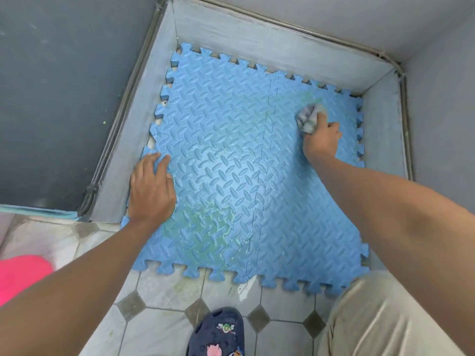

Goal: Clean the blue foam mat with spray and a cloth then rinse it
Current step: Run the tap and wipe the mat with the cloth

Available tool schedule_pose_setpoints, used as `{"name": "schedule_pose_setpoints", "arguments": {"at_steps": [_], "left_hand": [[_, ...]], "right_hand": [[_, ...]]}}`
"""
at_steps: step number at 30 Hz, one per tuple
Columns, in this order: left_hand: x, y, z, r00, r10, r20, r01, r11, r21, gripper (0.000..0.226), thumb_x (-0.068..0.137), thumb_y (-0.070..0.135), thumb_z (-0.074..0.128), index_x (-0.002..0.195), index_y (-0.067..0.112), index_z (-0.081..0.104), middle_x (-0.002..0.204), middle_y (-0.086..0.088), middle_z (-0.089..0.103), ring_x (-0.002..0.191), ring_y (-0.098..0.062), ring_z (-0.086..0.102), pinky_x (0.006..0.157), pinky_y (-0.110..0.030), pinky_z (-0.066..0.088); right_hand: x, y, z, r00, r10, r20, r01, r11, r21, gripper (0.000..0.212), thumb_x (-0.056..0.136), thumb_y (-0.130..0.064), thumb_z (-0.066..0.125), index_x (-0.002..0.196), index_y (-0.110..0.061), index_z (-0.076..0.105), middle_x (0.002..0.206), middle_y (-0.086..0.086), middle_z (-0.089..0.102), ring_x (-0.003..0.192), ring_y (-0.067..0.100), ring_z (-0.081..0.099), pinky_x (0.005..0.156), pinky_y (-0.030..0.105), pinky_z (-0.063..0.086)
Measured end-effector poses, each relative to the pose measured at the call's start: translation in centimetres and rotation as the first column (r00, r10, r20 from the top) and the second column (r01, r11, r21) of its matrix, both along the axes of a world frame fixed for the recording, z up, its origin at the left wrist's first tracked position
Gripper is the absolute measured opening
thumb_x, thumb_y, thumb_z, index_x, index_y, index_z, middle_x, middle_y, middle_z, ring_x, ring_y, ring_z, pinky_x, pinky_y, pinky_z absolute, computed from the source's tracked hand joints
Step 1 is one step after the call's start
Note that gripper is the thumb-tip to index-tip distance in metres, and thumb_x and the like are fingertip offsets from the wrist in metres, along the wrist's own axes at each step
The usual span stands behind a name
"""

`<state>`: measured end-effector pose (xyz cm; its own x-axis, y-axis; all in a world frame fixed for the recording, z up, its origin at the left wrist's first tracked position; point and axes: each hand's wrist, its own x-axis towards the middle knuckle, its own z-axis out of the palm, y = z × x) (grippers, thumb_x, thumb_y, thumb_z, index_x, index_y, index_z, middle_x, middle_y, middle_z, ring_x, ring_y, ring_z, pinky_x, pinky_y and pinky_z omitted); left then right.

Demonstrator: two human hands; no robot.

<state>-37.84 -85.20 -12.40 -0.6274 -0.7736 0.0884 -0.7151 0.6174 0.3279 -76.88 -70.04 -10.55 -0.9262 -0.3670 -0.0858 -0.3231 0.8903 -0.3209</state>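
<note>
Right hand (pixel 322 140) squeezes a bunched-up grey cloth (pixel 309 119) and presses it down on the far right part of the blue foam mat (pixel 231 163). Left hand (pixel 151 191) lies flat on the mat's left edge. Its fingers are straight and hold nothing.

The mat is the biggest thing. It has a bumpy pattern and puzzle teeth all round, and a thin join line runs down it right of the middle. It lies inside a corner with low grey walls (pixel 257 37) at the back and on both sides. Its near edge sticks out onto the tiled floor (pixel 159 291), which is pale with small dark diamonds.

A beige trouser leg (pixel 385 317) is at the bottom right, just beside the mat's near corner. A greenish wet patch (pixel 205 227) sits on the mat near the left wrist, and a fainter green smear shows by the cloth. At the bottom is a dark blue clog (pixel 218 332) with little charms on it. Something bright pink (pixel 20 276) pokes in at the left edge, but I cannot tell what it is.
</note>
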Motion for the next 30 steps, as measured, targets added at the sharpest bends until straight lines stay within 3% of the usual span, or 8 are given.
{"name": "schedule_pose_setpoints", "arguments": {"at_steps": [4, 9, 14, 18, 20, 23, 26, 30], "left_hand": [[0.0, -0.1, 0.2, 1.0, 0.0, 0.009, 0.0, 1.0, 0.019, 0.042, 0.1, 0.017, 0.043, 0.141, 0.008, 0.046, 0.143, -0.015, 0.043, 0.135, -0.033, 0.038, 0.111, -0.048, 0.033], [-0.2, -0.1, 0.2, 1.0, 0.019, 0.016, -0.019, 0.999, 0.048, 0.045, 0.098, 0.021, 0.038, 0.141, 0.009, 0.047, 0.144, -0.013, 0.044, 0.137, -0.033, 0.037, 0.112, -0.048, 0.033], [-0.2, -0.1, 0.2, 1.0, 0.027, 0.004, -0.028, 0.999, 0.044, 0.046, 0.099, 0.023, 0.036, 0.14, 0.008, 0.049, 0.143, -0.015, 0.045, 0.137, -0.034, 0.038, 0.113, -0.046, 0.03], [-0.4, -0.2, 0.1, 1.0, 0.018, -0.01, -0.018, 0.999, 0.027, 0.047, 0.098, 0.023, 0.037, 0.14, 0.005, 0.051, 0.142, -0.018, 0.047, 0.135, -0.038, 0.04, 0.112, -0.048, 0.031], [-0.4, -0.1, 0.0, 1.0, 0.027, -0.013, -0.026, 1.0, 0.016, 0.047, 0.098, 0.023, 0.036, 0.139, 0.005, 0.052, 0.141, -0.019, 0.048, 0.134, -0.039, 0.04, 0.112, -0.049, 0.031], [-0.5, -0.1, 0.1, 0.999, 0.031, -0.015, -0.031, 1.0, 0.006, 0.048, 0.098, 0.023, 0.036, 0.139, 0.004, 0.053, 0.141, -0.021, 0.049, 0.132, -0.041, 0.041, 0.111, -0.05, 0.031], [-0.4, 0.0, 0.2, 1.0, 0.03, 0.009, -0.03, 1.0, -0.005, 0.048, 0.098, 0.023, 0.036, 0.138, 0.005, 0.053, 0.14, -0.021, 0.049, 0.131, -0.042, 0.042, 0.111, -0.05, 0.031], [-0.7, -0.1, 0.2, 1.0, 0.029, 0.0, -0.029, 1.0, -0.009, 0.048, 0.097, 0.023, 0.037, 0.139, 0.005, 0.053, 0.14, -0.021, 0.048, 0.131, -0.042, 0.043, 0.111, -0.05, 0.031]], "right_hand": [[1.5, -0.8, 0.1, 1.0, -0.014, 0.009, 0.014, 1.0, 0.005, 0.063, 0.091, -0.005, 0.052, 0.15, -0.025, 0.039, 0.141, 0.022, 0.036, 0.126, 0.043, 0.036, 0.098, 0.05, 0.046], [7.9, -6.6, -0.7, 0.97, 0.242, -0.039, -0.245, 0.96, -0.138, 0.057, 0.086, -0.01, 0.056, 0.14, -0.029, 0.05, 0.128, 0.017, 0.046, 0.113, 0.037, 0.043, 0.092, 0.051, 0.049], [14.8, -14.6, -0.8, 0.693, 0.715, -0.094, -0.721, 0.683, -0.116, 0.05, 0.089, -0.028, 0.063, 0.138, -0.031, 0.057, 0.129, 0.014, 0.051, 0.108, 0.034, 0.047, 0.088, 0.046, 0.048], [14.2, -16.2, -1.3, 0.616, 0.777, -0.134, -0.788, 0.608, -0.098, 0.054, 0.084, -0.027, 0.068, 0.137, -0.028, 0.06, 0.125, 0.012, 0.055, 0.102, 0.033, 0.051, 0.084, 0.045, 0.047], [11.9, -15.5, -1.1, 0.631, 0.763, -0.141, -0.776, 0.619, -0.125, 0.052, 0.087, -0.025, 0.065, 0.138, -0.029, 0.059, 0.126, 0.011, 0.056, 0.102, 0.032, 0.051, 0.084, 0.044, 0.046], [4.8, -13.6, -1.0, 0.763, 0.635, -0.124, -0.647, 0.749, -0.146, 0.051, 0.088, -0.029, 0.06, 0.139, -0.03, 0.057, 0.123, 0.012, 0.056, 0.101, 0.032, 0.053, 0.085, 0.045, 0.05], [-4.1, -9.3, -1.2, 0.937, 0.327, -0.122, -0.342, 0.929, -0.138, 0.057, 0.085, -0.019, 0.055, 0.141, -0.03, 0.056, 0.125, 0.018, 0.055, 0.11, 0.039, 0.054, 0.094, 0.046, 0.051], [-12.3, -1.3, -1.3, 0.991, -0.023, -0.131, 0.022, 1.0, -0.008, 0.064, 0.084, -0.014, 0.047, 0.147, -0.029, 0.048, 0.136, 0.023, 0.05, 0.122, 0.044, 0.047, 0.104, 0.046, 0.039]]}}
